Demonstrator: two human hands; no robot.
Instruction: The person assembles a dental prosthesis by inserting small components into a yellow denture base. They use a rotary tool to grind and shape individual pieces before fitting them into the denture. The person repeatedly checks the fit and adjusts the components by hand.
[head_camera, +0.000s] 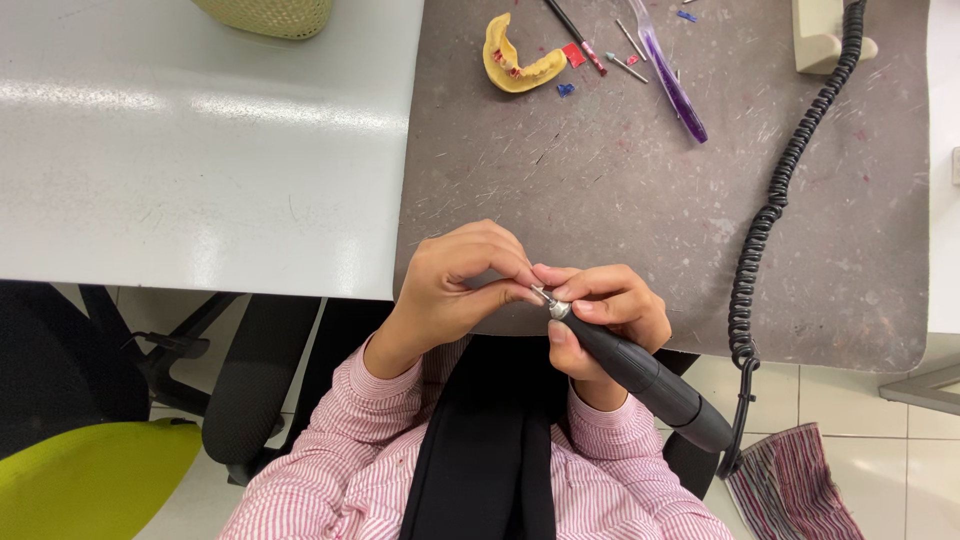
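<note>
My right hand (600, 320) grips a black rotary handpiece (640, 372) whose silver tip (556, 308) points up and left at the front edge of a grey work mat (640, 200). My left hand (455, 285) pinches at that silver tip with thumb and forefinger; whatever small piece sits between the fingertips is hidden. A black coiled cord (780, 190) runs from the handpiece's rear end up the right side of the mat.
A yellow dental cast (515, 62) lies at the mat's far edge, beside thin burs (628, 55), a purple-tipped tool (672, 75) and red and blue scraps. A light grey tabletop (200, 140) spreads left. Black chair parts and a lime seat (90, 475) sit below.
</note>
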